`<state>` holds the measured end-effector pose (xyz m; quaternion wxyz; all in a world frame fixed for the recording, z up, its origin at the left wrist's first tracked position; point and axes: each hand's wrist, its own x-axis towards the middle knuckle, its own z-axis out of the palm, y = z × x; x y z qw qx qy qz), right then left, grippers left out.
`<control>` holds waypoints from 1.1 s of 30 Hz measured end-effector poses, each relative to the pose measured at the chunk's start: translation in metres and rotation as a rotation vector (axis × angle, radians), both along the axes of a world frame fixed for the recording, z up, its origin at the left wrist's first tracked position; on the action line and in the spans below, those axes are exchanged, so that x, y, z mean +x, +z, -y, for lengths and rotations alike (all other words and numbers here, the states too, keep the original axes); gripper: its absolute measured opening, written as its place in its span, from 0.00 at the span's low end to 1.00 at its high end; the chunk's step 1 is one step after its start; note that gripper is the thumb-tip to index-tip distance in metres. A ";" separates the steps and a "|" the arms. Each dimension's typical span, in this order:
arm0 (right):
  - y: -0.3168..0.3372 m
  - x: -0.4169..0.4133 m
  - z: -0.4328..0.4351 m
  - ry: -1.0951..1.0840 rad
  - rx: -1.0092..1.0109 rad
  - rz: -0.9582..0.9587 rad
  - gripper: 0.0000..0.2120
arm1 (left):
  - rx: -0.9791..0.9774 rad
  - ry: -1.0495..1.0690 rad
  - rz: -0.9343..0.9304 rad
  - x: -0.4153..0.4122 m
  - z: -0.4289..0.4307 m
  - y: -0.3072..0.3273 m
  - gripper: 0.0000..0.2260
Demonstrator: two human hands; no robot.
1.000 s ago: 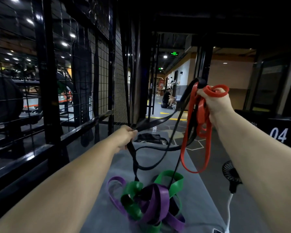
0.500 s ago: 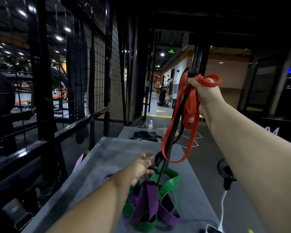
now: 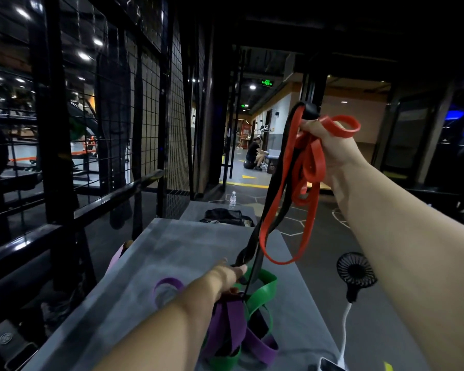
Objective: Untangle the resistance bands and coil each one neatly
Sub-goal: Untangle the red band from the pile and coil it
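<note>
My right hand (image 3: 330, 148) is raised at the upper right. It grips a bunch of red band (image 3: 318, 162) loops and the top of a black band (image 3: 273, 183). The black band runs down to a tangled pile of green band (image 3: 263, 290) and purple band (image 3: 231, 325) on the grey table (image 3: 185, 250). One long red loop hangs free above the pile. My left hand (image 3: 225, 279) is low at the pile's top, with its fingers closed round the black band's lower end.
A black wire cage wall (image 3: 145, 129) runs along the table's left side. A black bag (image 3: 225, 216) lies at the table's far end, with a water bottle (image 3: 233, 198) behind it. On the right stands a small black fan (image 3: 355, 274) with a white cable. A person sits far down the corridor.
My left hand has slid down the black band from mid-height to the pile on the table. My right hand stays raised with the red and black bands.
</note>
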<state>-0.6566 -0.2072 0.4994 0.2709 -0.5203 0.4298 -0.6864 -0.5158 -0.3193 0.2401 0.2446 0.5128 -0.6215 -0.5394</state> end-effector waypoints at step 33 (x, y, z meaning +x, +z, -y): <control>-0.074 -0.013 0.002 0.196 0.140 -0.096 0.05 | -0.413 0.025 0.268 0.053 0.000 0.115 0.15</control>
